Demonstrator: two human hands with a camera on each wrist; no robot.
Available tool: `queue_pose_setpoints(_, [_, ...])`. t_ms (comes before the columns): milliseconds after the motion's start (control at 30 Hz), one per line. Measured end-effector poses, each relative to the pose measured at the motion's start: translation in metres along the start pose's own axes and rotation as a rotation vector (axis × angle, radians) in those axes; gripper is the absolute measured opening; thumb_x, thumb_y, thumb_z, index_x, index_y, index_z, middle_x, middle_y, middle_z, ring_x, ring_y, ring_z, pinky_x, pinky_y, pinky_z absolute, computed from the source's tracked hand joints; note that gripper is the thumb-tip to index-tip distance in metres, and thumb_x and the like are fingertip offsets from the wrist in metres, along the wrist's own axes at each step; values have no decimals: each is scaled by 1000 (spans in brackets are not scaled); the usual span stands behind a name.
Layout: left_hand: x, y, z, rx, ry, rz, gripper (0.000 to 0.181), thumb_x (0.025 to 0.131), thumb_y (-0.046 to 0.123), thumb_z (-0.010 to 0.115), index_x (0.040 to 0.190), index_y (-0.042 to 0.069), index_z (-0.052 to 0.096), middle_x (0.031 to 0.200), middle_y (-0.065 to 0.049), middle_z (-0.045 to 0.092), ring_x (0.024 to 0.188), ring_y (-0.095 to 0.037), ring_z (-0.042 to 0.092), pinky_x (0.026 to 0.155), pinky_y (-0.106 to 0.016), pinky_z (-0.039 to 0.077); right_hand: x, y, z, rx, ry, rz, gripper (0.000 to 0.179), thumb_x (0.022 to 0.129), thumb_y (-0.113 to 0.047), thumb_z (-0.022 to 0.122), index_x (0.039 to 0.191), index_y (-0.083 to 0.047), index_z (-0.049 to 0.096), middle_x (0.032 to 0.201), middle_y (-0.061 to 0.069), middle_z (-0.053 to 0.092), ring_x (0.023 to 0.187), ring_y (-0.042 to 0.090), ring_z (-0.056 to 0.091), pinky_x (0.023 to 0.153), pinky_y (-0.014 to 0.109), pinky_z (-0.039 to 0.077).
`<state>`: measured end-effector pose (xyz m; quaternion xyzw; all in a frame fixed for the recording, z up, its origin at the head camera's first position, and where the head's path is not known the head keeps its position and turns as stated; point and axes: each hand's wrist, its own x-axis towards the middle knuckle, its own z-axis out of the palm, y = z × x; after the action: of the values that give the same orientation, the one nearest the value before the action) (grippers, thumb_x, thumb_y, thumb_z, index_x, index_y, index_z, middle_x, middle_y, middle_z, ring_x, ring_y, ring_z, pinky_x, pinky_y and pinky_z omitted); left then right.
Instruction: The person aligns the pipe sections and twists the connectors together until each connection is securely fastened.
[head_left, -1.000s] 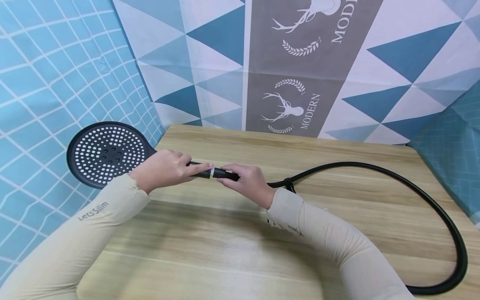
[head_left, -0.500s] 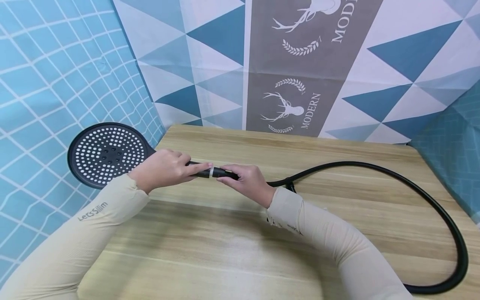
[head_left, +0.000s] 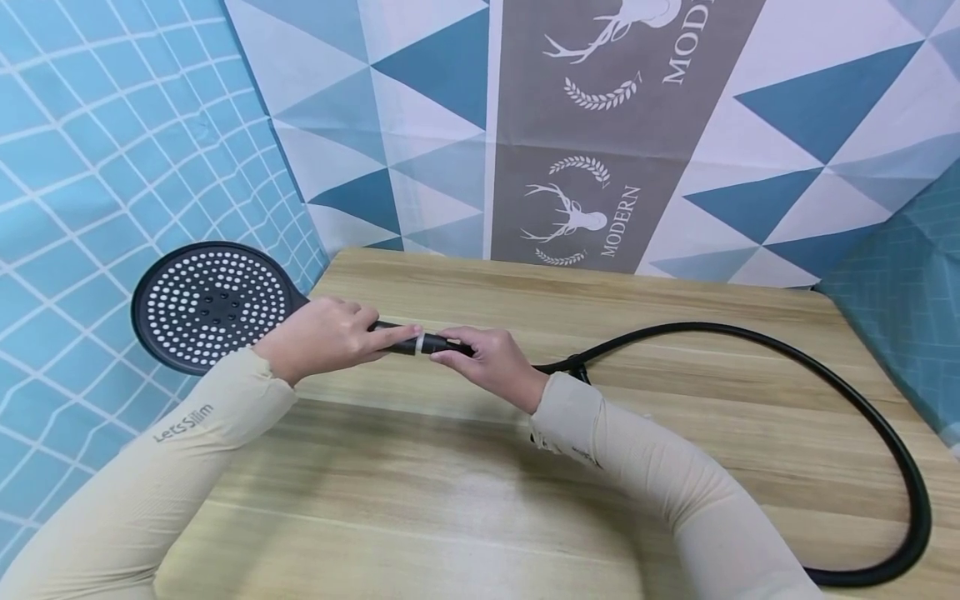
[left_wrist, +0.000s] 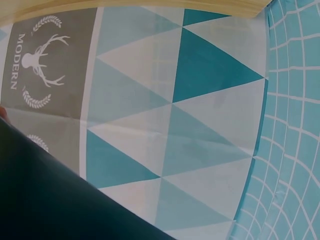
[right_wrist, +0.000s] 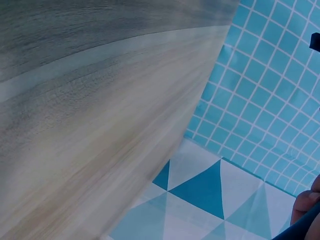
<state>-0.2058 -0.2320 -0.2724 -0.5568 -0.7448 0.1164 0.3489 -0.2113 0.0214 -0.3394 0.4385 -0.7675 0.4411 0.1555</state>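
A black shower head (head_left: 216, 307) with a round, white-dotted face shows at the left of the head view, its face toward the camera. My left hand (head_left: 326, 337) grips its handle (head_left: 396, 337), index finger stretched along it toward a pale ring. Just right of that ring, my right hand (head_left: 491, 360) pinches the black end fitting of the hose (head_left: 720, 329) between thumb and fingers. Fitting and handle meet in line at the ring; whether they are fastened I cannot tell. Both palms are hidden. Little of either hand shows in the wrist views.
The hose loops over the right of the wooden table (head_left: 450, 500) and passes behind the right sleeve (head_left: 660, 475). A small black clip-like piece (head_left: 580, 372) sits by the hose near the right wrist. Patterned sheets (head_left: 427, 125) stand behind and at both sides.
Both hands and the shower head have shifted very slightly left. The grip of each hand looks the same, and the hose loop has barely moved.
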Motion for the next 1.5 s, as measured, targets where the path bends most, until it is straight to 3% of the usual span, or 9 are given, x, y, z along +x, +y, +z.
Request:
queue_pose_setpoints(67, [0, -1, 0, 4, -1, 5, 26, 99, 19, 53, 121, 16, 66, 60, -7, 45, 42, -14, 34, 36, -26, 30, 1, -1, 0, 22, -5, 28, 23, 86, -10, 73, 105, 2, 71, 95, 12, 73, 59, 3, 54, 55, 18, 47])
queue_pose_setpoints(167, [0, -1, -2, 4, -1, 8, 46, 77, 17, 75, 122, 17, 66, 60, -7, 45, 42, -14, 34, 36, -26, 29, 1, -3, 1, 45, -8, 68, 23, 86, -9, 74, 105, 4, 71, 91, 13, 72, 57, 2, 51, 53, 19, 47])
queue_pose_setpoints(300, [-2, -1, -2, 0, 8, 4, 27, 96, 18, 55, 121, 17, 66, 60, -7, 46, 42, -14, 35, 36, -26, 29, 2, -6, 1, 68, -11, 124, 24, 85, -9, 74, 105, 5, 70, 79, 11, 70, 53, 2, 48, 50, 20, 45])
queue_pose_setpoints(433, [-3, 0, -2, 8, 16, 8, 47, 108, 22, 21, 121, 17, 66, 60, -7, 45, 42, -14, 33, 36, -25, 28, 3, -8, 2, 96, -18, 174, 23, 85, -8, 74, 104, 5, 70, 68, 8, 65, 51, 2, 44, 48, 20, 41])
queue_pose_setpoints(767, [-4, 1, -2, 8, 24, 6, 44, 109, 22, 24, 120, 18, 67, 60, -6, 45, 42, -14, 31, 36, -26, 28, 4, -8, 6, 208, -11, 290, 20, 84, -6, 74, 100, 4, 69, 65, 9, 65, 50, 5, 43, 48, 21, 36])
queue_pose_setpoints(867, [-4, 0, -2, 7, 3, -2, 26, 97, 19, 56, 121, 19, 66, 59, -6, 44, 42, -13, 31, 35, -27, 28, 3, -6, 8, 77, 0, 220, 26, 83, -11, 77, 104, 1, 69, 68, 8, 67, 52, 6, 48, 49, 20, 40])
queue_pose_setpoints(1000, [-3, -1, -4, 4, -19, -15, 54, 70, 15, 82, 121, 20, 66, 59, -6, 44, 42, -13, 29, 35, -27, 28, 1, -1, 10, -180, 72, 24, 35, 78, -16, 82, 107, -2, 69, 75, 7, 70, 56, 8, 59, 54, 19, 48])
queue_pose_setpoints(1167, [-1, -1, -5, 1, -19, -11, 54, 71, 15, 83, 122, 19, 67, 59, -6, 45, 43, -13, 30, 36, -26, 29, 0, 2, 12, -178, 160, -118, 25, 77, -7, 81, 99, -2, 72, 92, 9, 74, 72, 15, 71, 65, 21, 54])
queue_pose_setpoints(1500, [-1, 0, -2, -2, -16, -4, 42, 82, 18, 74, 123, 18, 66, 59, -7, 46, 43, -13, 30, 37, -26, 29, -3, 1, 9, -64, 165, -81, 28, 74, -1, 81, 100, 5, 73, 92, 16, 74, 75, 21, 72, 64, 19, 54])
